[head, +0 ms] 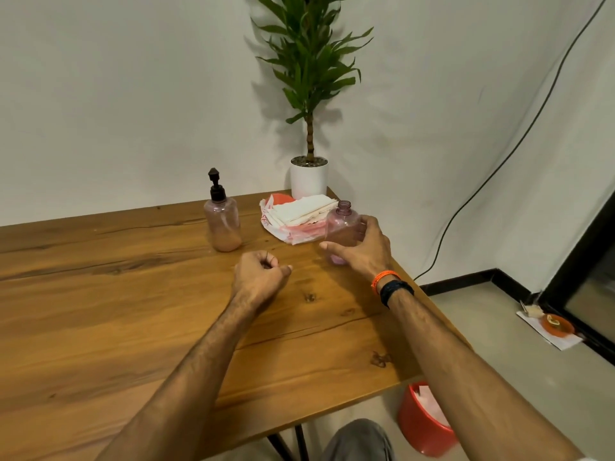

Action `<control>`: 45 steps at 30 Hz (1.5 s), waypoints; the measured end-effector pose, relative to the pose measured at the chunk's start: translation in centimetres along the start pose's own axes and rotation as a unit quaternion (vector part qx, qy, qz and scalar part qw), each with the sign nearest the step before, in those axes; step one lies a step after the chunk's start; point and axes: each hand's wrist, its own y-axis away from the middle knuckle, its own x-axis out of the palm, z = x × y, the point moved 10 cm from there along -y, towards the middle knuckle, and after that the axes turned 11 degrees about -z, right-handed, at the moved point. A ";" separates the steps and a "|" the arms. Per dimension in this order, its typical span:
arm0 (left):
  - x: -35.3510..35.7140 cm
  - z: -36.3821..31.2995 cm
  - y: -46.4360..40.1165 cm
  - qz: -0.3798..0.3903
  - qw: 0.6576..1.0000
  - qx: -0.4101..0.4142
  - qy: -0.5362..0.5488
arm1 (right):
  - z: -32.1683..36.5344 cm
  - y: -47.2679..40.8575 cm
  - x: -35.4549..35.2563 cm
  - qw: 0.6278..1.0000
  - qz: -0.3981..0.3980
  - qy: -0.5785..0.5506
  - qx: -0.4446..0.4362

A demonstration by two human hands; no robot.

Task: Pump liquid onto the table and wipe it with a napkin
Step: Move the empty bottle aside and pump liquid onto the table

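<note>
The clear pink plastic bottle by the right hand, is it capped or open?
Open. The clear pink plastic bottle shows a bare threaded neck with no cap or pump, and stands upright on the wooden table.

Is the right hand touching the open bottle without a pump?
Touching: in the head view, the right hand wraps around the open bottle, fingers on its side.

Your left hand (261,272) is curled into a loose fist holding nothing, forearm stretched forward. Your right hand (364,249) reaches farther out, fingers and thumb spread in a wide grip.
</note>
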 end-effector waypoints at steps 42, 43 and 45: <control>-17.0 6.6 -8.0 -0.081 0.995 -0.059 -0.010 | 14.5 3.4 21.9 0.995 0.042 0.007 -0.095; -17.2 6.6 -7.9 -0.079 0.995 -0.058 -0.011 | 14.5 3.4 21.9 0.994 0.053 -0.008 -0.100; -17.4 6.6 -7.8 -0.076 0.996 -0.055 -0.015 | 15.0 4.1 21.5 0.986 0.091 -0.035 -0.137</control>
